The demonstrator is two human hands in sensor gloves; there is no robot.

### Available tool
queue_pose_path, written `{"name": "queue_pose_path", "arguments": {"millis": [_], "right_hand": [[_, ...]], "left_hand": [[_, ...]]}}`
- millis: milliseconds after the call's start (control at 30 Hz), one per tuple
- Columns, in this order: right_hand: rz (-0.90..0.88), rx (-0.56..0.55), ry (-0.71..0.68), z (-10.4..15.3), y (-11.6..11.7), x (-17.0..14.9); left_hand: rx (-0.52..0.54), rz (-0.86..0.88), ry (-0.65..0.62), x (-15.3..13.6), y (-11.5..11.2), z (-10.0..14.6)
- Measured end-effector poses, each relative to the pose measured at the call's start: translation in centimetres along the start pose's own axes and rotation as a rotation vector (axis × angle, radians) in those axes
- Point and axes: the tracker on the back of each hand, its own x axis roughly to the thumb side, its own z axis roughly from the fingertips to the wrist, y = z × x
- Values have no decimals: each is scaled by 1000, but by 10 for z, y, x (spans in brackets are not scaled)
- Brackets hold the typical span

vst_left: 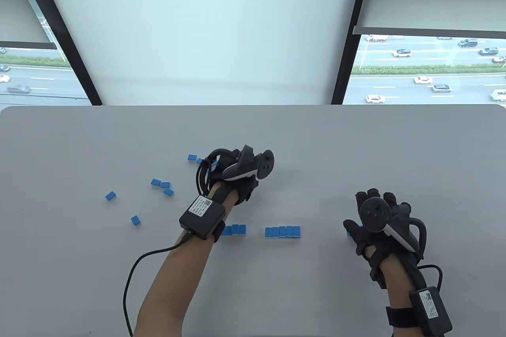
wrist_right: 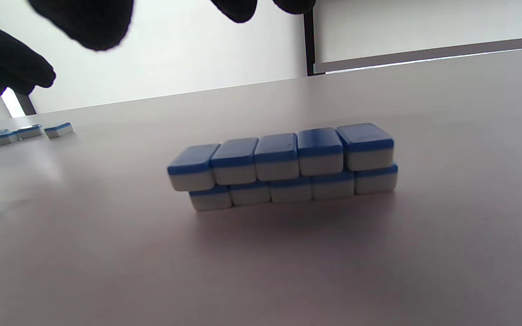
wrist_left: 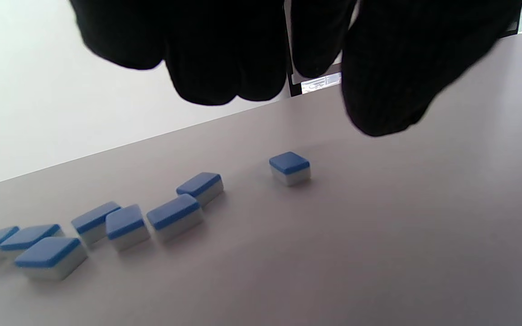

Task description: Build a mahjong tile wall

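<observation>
Blue-backed white mahjong tiles lie on the grey table (vst_left: 355, 143). A two-layer wall piece (vst_left: 282, 231), five tiles long, stands at the front middle, and it is close up in the right wrist view (wrist_right: 283, 165). A second short piece (vst_left: 235, 229) is partly hidden by my left wrist. My left hand (vst_left: 221, 163) hovers over loose tiles (vst_left: 165, 186) at the back left. Its fingers (wrist_left: 224, 68) hang above a lone tile (wrist_left: 289, 167) and hold nothing. My right hand (vst_left: 375, 204) rests right of the wall piece with spread fingers (wrist_right: 93, 22). A sliver of blue (vst_left: 349, 233) shows by its thumb.
Several scattered tiles (wrist_left: 125, 224) lie in a loose cluster left of the lone tile. Single tiles (vst_left: 111, 196) (vst_left: 136, 220) sit further left on the table. A cable (vst_left: 130, 285) trails from my left wrist. Windows stand beyond the table's far edge.
</observation>
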Motion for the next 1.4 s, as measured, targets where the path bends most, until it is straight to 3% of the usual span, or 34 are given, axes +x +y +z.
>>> {"name": "queue_pose_path", "arguments": {"millis": [300, 433, 800, 1100, 1300, 1400], "right_hand": [[11, 1, -3, 0, 1, 1], [13, 3, -3, 0, 1, 1], [16, 4, -1, 1, 1, 2], [22, 8, -2, 1, 2, 2], [23, 8, -2, 1, 2, 3], [16, 8, -1, 1, 2, 2]], "left_hand": [[-106, -166, 77, 13, -25, -37], [-87, -179, 106, 16, -29, -43], [-30, -223, 65, 27, -25, -38], [-64, -199, 71, 30, -25, -38], [-92, -198, 67, 33, -21, -31], [-57, -190, 53, 30, -13, -20]]}}
